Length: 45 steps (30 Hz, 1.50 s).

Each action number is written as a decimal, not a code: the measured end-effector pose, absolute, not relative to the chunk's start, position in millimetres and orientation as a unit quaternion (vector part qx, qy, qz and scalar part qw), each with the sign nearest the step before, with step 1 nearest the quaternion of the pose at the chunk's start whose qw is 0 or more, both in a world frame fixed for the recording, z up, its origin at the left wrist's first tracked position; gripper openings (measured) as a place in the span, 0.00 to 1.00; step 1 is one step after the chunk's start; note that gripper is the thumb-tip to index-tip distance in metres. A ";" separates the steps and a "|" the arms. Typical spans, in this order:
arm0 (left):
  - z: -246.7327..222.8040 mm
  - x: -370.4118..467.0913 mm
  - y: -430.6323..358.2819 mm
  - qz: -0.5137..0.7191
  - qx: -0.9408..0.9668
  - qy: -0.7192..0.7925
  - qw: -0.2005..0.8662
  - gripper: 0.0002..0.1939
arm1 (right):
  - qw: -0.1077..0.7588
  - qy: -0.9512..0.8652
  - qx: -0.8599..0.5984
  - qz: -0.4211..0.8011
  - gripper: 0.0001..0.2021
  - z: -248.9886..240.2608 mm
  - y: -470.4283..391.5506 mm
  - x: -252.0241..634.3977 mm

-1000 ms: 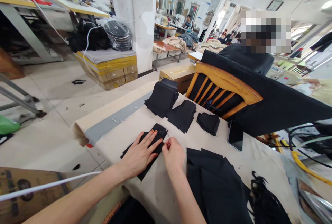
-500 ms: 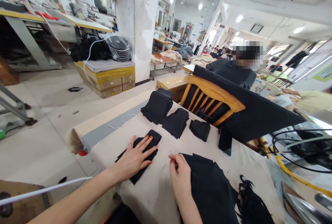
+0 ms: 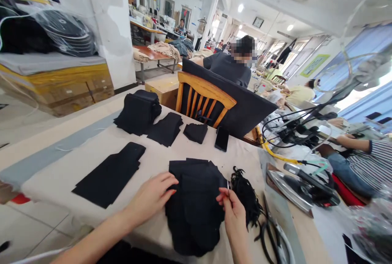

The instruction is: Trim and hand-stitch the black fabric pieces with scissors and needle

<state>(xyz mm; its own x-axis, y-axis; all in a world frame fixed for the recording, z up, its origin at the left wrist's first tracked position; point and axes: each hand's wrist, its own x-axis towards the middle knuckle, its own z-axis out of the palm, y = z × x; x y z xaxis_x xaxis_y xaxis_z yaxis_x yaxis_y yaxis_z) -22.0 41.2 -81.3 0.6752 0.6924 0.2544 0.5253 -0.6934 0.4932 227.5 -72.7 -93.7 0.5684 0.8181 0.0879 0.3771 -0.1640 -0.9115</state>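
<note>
A pile of black fabric pieces [image 3: 196, 207] lies on the cloth-covered table between my hands. At its left edge is my left hand [image 3: 153, 194], its fingers apart and their tips near or touching the cloth. Over the right edge of the pile, my right hand [image 3: 234, 209] pinches a thin pale stick-like tool [image 3: 228, 185], too small to name exactly. Further left lies a flat stack of cut black pieces [image 3: 108, 174], with neither hand on it. A bundle of black strips [image 3: 245, 192] sits just right of my right hand.
More black fabric stacks [image 3: 136, 111] stand along the far side, beside a phone [image 3: 221, 139]. Scissors [image 3: 272, 235] and an iron [image 3: 294, 190] are on the right. A wooden chair [image 3: 211, 90] stands beyond the table. Co-workers sit ahead and at the right.
The view has swung right. My left hand has left the flat black stack and moved to the fabric pile. My right hand has moved to the pile's right side, still pinching the thin tool.
</note>
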 end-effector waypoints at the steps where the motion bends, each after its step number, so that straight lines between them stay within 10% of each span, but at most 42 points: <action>1: -80.1 -11.6 38.0 0.212 0.896 0.331 0.205 0.15 | 0.494 -0.419 -0.728 0.225 0.15 -93.9 -74.6 225.6; 6: -74.5 15.0 43.3 0.204 0.898 0.303 0.247 0.30 | 0.458 -0.479 -0.713 0.230 0.11 -81.7 -75.8 209.6; 14: -88.8 24.4 61.4 0.241 0.859 0.281 0.355 0.14 | 0.295 -0.620 -0.717 0.119 0.21 -80.9 -71.8 164.2; 23: -37.1 27.3 45.9 0.232 0.727 0.333 0.555 0.05 | 0.474 -0.441 -0.646 0.403 0.15 -40.7 -55.5 200.4; 32: -27.3 11.6 32.1 0.225 0.622 0.366 0.655 0.15 | 0.503 -0.433 -0.653 0.364 0.17 -41.7 -31.9 191.0; 39: -34.0 -8.1 34.7 0.315 0.704 0.395 0.499 0.09 | 0.452 -0.581 -0.606 0.301 0.17 -34.2 -34.2 171.0; 45: -31.7 -16.0 17.5 0.349 0.900 0.213 0.153 0.14 | 0.492 -0.432 -0.603 0.455 0.22 -67.6 -29.3 151.2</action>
<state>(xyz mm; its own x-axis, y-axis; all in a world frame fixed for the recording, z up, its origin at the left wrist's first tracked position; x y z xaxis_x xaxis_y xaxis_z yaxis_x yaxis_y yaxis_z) -16.0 17.5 -31.7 0.6657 0.4900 0.5628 0.2769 -0.8626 0.4235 151.2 -29.3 -67.6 0.2122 0.9695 -0.1229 0.0735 -0.1412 -0.9872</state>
